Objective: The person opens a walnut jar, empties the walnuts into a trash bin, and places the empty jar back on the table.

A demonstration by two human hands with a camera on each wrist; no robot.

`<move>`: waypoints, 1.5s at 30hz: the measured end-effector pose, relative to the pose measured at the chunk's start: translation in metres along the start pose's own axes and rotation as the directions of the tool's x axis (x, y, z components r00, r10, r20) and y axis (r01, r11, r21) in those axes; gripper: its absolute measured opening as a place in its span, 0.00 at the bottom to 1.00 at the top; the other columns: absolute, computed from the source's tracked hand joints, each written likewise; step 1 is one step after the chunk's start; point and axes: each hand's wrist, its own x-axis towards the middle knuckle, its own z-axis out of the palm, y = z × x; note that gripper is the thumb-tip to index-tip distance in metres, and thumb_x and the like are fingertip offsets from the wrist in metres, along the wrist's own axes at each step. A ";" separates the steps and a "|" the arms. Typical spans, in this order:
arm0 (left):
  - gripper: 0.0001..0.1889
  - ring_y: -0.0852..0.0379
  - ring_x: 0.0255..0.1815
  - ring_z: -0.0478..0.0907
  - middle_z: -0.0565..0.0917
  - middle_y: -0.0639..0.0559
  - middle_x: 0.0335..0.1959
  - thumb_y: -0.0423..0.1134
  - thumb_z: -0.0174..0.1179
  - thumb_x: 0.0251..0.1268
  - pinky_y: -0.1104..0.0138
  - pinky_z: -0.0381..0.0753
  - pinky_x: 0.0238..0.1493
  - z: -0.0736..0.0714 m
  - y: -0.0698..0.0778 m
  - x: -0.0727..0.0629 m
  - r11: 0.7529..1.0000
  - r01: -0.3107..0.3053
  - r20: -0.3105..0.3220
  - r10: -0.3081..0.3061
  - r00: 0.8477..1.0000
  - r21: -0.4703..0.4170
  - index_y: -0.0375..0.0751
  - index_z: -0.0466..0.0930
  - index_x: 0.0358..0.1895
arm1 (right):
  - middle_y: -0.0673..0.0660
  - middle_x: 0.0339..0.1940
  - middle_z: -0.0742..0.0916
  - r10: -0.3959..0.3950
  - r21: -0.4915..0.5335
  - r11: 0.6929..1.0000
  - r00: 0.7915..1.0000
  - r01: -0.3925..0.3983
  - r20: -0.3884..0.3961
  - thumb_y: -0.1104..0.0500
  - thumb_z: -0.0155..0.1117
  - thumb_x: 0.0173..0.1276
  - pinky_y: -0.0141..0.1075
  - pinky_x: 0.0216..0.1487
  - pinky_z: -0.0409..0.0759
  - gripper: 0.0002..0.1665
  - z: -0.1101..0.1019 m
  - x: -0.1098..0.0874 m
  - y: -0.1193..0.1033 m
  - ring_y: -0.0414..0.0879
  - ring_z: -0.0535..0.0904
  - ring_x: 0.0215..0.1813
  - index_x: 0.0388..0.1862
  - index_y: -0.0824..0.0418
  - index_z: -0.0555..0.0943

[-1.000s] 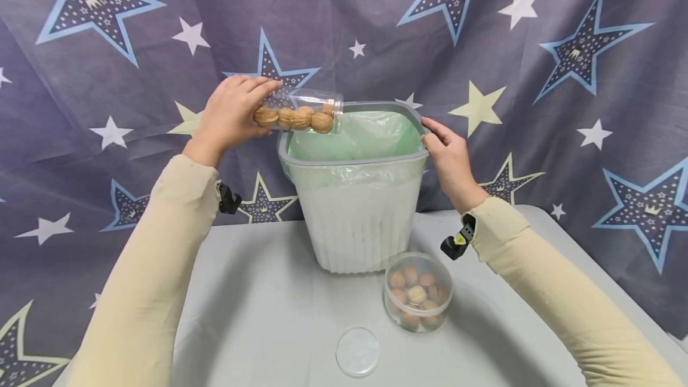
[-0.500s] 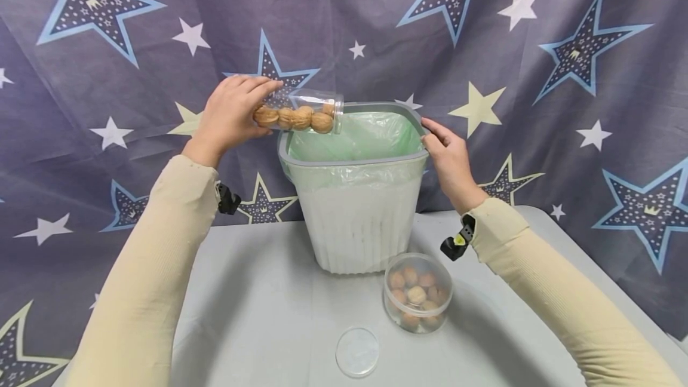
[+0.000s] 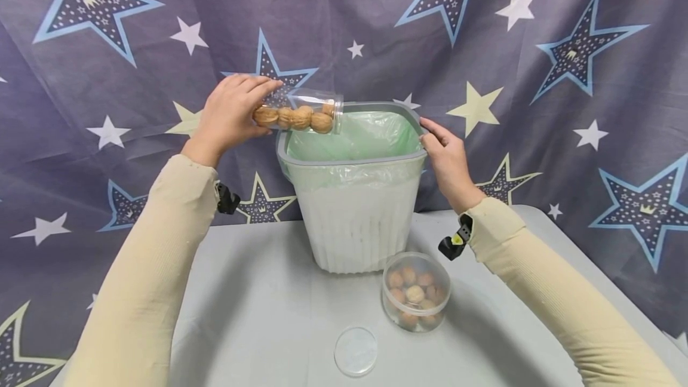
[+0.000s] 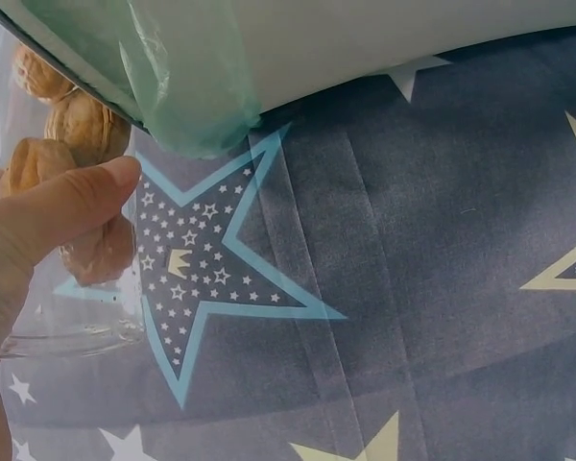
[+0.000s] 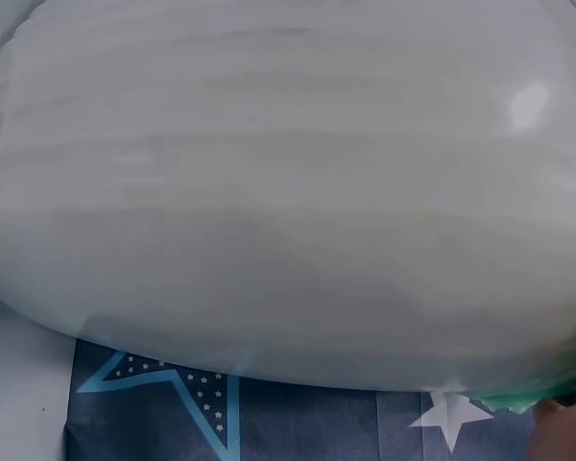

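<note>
My left hand (image 3: pixel 231 113) grips a clear jar (image 3: pixel 306 100) by its base end. The jar lies on its side above the left part of the bin's rim, mouth facing right. Several walnuts (image 3: pixel 301 117) rest in a row along its lower wall. Up close in the left wrist view, the thumb (image 4: pixel 82 197) presses on the jar over the walnuts. The white trash bin (image 3: pixel 357 220) has a grey rim and a green liner bag (image 3: pixel 371 136). At its right rim, my right hand (image 3: pixel 448 157) holds on with thumb and fingers; the right wrist view shows mostly bin wall.
A round clear tub (image 3: pixel 416 321) of walnuts stands on the table in front of the bin, toward the right. Left of it lies a clear round lid (image 3: pixel 356 351). The grey table (image 3: pixel 258 303) ends against a star-patterned curtain (image 3: pixel 376 11) close behind the bin.
</note>
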 end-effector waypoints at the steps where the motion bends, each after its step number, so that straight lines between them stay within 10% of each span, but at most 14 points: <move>1: 0.45 0.41 0.59 0.70 0.78 0.40 0.57 0.32 0.79 0.27 0.54 0.62 0.66 0.000 0.000 0.000 1.000 -0.001 -0.002 0.001 1.000 0.000 0.42 0.72 0.62 | 0.59 0.66 0.74 0.000 0.002 1.000 1.000 0.000 0.000 0.57 0.49 0.66 0.39 0.60 0.67 0.29 0.000 0.000 0.000 0.47 0.70 0.60 0.67 0.61 0.70; 45: 0.44 0.42 0.60 0.69 0.77 0.41 0.58 0.32 0.78 0.29 0.50 0.58 0.68 0.000 0.003 -0.002 0.999 0.023 -0.041 -0.022 0.999 0.031 0.42 0.73 0.62 | 0.63 0.63 0.76 -0.024 0.054 0.998 1.000 0.025 -0.010 0.61 0.49 0.65 0.32 0.58 0.68 0.29 0.001 -0.001 -0.001 0.49 0.71 0.60 0.66 0.65 0.70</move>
